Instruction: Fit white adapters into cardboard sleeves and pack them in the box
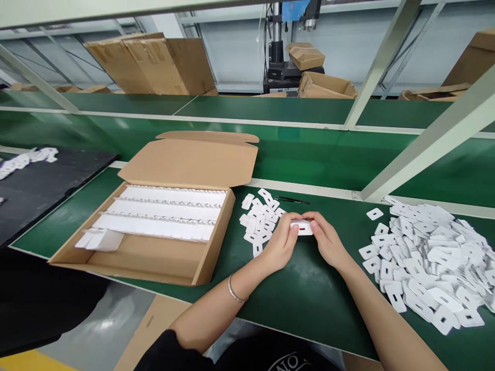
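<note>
- Left hand [281, 239]: fingers drawn in narrow, pinching the left end of a white slotted piece; silver bracelet [234, 291] at the wrist.
- Right hand [328, 243]: fingers likewise narrow, on the right end of the same piece.
- White slotted piece [303, 229], one: held between both hands, right of the frame's centre, its face toward the camera; small reddish mark showing in the slot.
- Small pile [258, 222] of white slotted pieces: on the desk [301, 299], just beside the left hand, on its left.
- Slim dark tool [292, 200], one: lying on the desk beyond the hands, close to the small pile.
- Cardboard box [150, 260], one: left of centre, lid raised at the far side; near part of its floor bare.
- White rows [166, 212]: packed across the far part of the box.
- White folded item [100, 240]: in the box, at the near left end of the rows; exact form unclear.
- Large pile [433, 263] of white slotted pieces: heaped and overlapping, right side of the frame.
- Dark mat [58, 188]: left edge of the frame, bearing further white pieces [31, 158].
- Cartons [154, 64], large, brown: upper left, beyond the green partition [301, 153].
- Machine [276, 54], upright column: top of the frame, right of centre.
</note>
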`<state>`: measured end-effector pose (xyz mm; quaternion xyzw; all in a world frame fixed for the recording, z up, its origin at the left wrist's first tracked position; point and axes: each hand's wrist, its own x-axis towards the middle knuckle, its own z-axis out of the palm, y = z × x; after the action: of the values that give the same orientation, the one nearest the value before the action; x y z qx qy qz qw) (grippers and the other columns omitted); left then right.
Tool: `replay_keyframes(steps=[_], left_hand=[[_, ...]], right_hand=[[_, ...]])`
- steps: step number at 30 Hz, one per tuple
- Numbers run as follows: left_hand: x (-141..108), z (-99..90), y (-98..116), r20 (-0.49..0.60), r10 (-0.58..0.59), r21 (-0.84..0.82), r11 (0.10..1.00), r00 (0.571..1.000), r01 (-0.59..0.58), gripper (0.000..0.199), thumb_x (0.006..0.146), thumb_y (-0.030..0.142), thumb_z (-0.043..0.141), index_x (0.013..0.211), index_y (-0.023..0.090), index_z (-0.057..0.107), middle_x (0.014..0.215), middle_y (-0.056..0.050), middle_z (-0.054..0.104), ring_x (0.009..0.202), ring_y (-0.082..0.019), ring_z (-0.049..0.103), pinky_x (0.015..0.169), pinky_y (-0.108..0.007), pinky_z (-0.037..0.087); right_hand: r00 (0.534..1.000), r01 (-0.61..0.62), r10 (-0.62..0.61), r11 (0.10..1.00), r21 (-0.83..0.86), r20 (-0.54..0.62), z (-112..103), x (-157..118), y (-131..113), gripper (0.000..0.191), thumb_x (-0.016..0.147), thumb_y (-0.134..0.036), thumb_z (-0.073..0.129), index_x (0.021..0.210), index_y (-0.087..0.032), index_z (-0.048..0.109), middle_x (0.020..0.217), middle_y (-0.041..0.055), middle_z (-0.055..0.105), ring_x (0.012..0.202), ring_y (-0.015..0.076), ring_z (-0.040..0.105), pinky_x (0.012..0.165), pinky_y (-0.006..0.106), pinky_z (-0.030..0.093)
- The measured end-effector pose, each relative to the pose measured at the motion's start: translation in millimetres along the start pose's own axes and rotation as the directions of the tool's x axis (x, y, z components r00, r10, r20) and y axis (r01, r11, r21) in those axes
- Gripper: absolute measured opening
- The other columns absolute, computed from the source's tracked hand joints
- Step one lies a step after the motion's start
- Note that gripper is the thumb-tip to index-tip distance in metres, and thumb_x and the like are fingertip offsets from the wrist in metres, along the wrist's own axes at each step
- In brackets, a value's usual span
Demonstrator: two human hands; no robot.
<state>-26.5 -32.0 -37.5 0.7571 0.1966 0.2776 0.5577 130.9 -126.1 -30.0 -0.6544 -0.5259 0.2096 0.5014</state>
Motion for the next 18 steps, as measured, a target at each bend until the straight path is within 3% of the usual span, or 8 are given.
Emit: replay_keyframes(steps=[4,8,11,18], left_hand=[[0.1,0.9,-1.2,-0.006,0.079,-0.021,0.997,0.997,-0.079,0.036,0.112,0.048,0.035,0.133,0.022,0.046,0.127,-0.011,0.054,0.119,-0.024,0.055,0.105,-0.041,0.046],[2.5,-0.4,-3.6,0.002,0.199,0.051,0.979,0.980,-0.199,0.037,0.112,0.047,0.033,0.132,0.024,0.054,0.119,-0.010,0.054,0.114,-0.024,0.055,0.104,-0.043,0.047],[4.0,-1.8,-3.7,0.017,0.248,0.068,0.966,0.969,-0.248,0.040,0.113,0.045,0.029,0.132,0.025,0.057,0.116,-0.010,0.057,0.112,-0.025,0.055,0.103,-0.043,0.048],[6.5,-10.0,2.2,0.093,0.155,0.074,0.984,0.984,-0.162,0.040,0.113,0.044,0.033,0.138,0.027,0.059,0.123,-0.010,0.061,0.116,-0.025,0.057,0.105,-0.044,0.048]], right_hand=[[0.988,-0.127,0.120,0.990,0.061,0.097,2.2,-3.5,0.5,0.045,0.110,-0.061,0.036,0.122,-0.028,0.062,0.092,0.0013,0.066,0.077,0.0203,0.062,0.074,0.035,0.050],[0.992,-0.114,0.105,0.983,0.144,0.073,4.6,-5.1,-3.1,0.048,0.109,-0.065,0.035,0.125,-0.026,0.060,0.092,0.0018,0.066,0.073,0.0192,0.060,0.073,0.035,0.051],[0.990,-0.120,0.109,0.983,0.142,0.088,5.8,-4.7,-3.7,0.052,0.109,-0.065,0.036,0.128,-0.024,0.061,0.082,0.0006,0.062,0.070,0.0196,0.059,0.071,0.034,0.050],[0.998,-0.058,0.057,0.994,0.088,0.009,7.5,-4.0,-1.4,0.048,0.107,-0.064,0.042,0.122,-0.024,0.064,0.097,0.0049,0.068,0.073,0.0200,0.059,0.070,0.034,0.050]])
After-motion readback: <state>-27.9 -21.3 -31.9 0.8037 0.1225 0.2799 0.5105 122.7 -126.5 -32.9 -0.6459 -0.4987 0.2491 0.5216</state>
